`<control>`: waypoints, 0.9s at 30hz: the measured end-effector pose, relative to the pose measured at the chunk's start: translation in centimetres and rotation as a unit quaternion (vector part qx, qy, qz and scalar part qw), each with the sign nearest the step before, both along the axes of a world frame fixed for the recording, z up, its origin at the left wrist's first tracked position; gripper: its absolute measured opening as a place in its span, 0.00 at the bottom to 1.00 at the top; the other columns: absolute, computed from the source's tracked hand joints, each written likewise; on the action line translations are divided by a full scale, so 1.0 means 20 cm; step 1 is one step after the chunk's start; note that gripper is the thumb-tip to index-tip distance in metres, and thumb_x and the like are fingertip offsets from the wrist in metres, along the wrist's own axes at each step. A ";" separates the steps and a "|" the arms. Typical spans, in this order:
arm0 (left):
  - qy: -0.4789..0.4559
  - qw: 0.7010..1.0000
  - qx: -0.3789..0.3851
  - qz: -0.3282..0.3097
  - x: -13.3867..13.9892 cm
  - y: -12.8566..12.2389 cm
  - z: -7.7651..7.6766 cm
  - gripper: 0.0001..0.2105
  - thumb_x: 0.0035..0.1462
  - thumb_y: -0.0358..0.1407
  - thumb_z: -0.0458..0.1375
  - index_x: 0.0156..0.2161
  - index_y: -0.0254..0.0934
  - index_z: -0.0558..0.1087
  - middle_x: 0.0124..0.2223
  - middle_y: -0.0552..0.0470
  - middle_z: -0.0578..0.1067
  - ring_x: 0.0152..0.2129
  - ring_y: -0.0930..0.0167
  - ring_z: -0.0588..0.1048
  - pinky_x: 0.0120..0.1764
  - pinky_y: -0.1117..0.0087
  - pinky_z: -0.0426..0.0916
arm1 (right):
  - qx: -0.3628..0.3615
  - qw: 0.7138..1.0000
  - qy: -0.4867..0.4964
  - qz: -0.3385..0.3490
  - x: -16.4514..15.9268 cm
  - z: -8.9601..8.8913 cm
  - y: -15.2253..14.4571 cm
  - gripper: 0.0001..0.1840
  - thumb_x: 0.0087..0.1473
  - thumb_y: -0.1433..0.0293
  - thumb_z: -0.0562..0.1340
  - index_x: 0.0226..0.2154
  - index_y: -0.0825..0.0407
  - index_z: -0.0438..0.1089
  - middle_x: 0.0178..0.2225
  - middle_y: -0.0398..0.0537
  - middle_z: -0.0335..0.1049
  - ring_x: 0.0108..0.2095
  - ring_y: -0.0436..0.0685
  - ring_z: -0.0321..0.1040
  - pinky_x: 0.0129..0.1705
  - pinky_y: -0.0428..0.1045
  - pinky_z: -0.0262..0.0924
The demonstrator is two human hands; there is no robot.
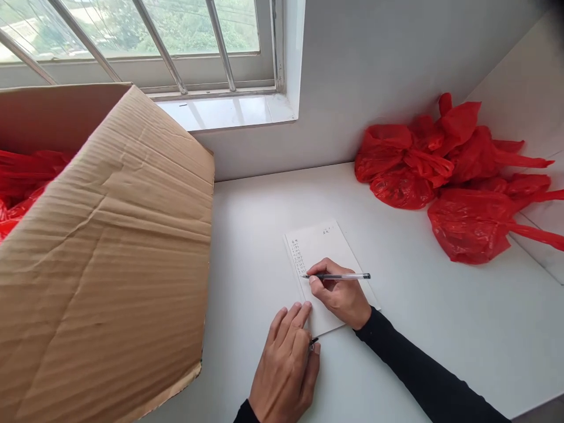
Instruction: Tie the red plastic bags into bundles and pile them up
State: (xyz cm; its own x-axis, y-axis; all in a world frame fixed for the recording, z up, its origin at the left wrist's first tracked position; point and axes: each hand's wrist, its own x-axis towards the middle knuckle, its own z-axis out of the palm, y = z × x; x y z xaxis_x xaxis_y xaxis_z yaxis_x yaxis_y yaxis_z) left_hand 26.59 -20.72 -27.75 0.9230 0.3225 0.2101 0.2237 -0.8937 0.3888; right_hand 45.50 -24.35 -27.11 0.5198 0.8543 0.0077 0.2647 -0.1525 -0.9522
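My right hand (341,296) is closed around a black-and-clear pen (343,276). The pen's tip touches the white notepad (343,247), at the lower end of a column of small handwriting along the left side. My left hand (284,361) rests on the table, palm down, with several fingertips at the pad's lower left edge. Its index finger looks bent toward the thumb, and between them pokes out a small black pen cap (314,341), partly hidden. A few more marks stand near the pad's top right corner.
A large cardboard box (145,235) with red plastic (26,176) inside stands at the left. Several knotted red plastic bags (471,223) lie at the back right of the white table (255,217). Behind is a barred window (176,53) with a tiled sill (233,114).
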 end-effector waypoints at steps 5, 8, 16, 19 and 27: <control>-0.019 1.000 -0.005 0.005 0.01 0.00 -0.01 0.10 0.58 0.21 0.51 0.42 0.35 0.65 0.64 0.37 0.67 0.63 0.63 0.63 0.64 0.54 0.57 | -0.011 1.000 -0.009 -0.004 0.01 0.00 0.00 0.05 0.55 0.71 0.61 0.36 0.49 0.72 0.28 0.39 0.71 0.24 0.48 0.63 0.29 0.45 0.62; -0.024 1.000 -0.012 0.010 0.01 0.00 -0.01 0.10 0.58 0.20 0.51 0.43 0.34 0.65 0.63 0.36 0.67 0.62 0.63 0.64 0.64 0.54 0.57 | -0.012 1.000 -0.026 0.000 0.02 0.01 0.01 0.05 0.54 0.72 0.61 0.34 0.49 0.72 0.26 0.39 0.71 0.23 0.47 0.63 0.28 0.45 0.62; -0.030 0.999 -0.029 0.016 0.02 0.01 -0.01 0.11 0.57 0.19 0.50 0.42 0.35 0.65 0.63 0.37 0.68 0.63 0.64 0.63 0.63 0.55 0.57 | -0.012 0.998 -0.061 0.006 0.02 0.01 0.01 0.07 0.52 0.74 0.60 0.33 0.49 0.73 0.28 0.40 0.73 0.24 0.48 0.64 0.27 0.45 0.62; -0.031 0.999 -0.031 0.015 0.02 0.01 -0.01 0.11 0.57 0.19 0.51 0.41 0.35 0.65 0.63 0.37 0.68 0.63 0.64 0.63 0.63 0.55 0.57 | -0.010 0.998 -0.068 0.005 0.02 0.01 0.01 0.07 0.52 0.75 0.60 0.33 0.49 0.73 0.28 0.40 0.73 0.24 0.49 0.65 0.27 0.45 0.62; -0.030 0.999 -0.033 0.012 0.03 0.01 -0.01 0.10 0.57 0.18 0.51 0.39 0.35 0.64 0.63 0.36 0.68 0.63 0.63 0.62 0.64 0.55 0.56 | -0.017 0.997 -0.076 0.007 0.02 0.00 0.01 0.07 0.52 0.75 0.60 0.32 0.48 0.73 0.28 0.40 0.74 0.25 0.49 0.66 0.30 0.46 0.64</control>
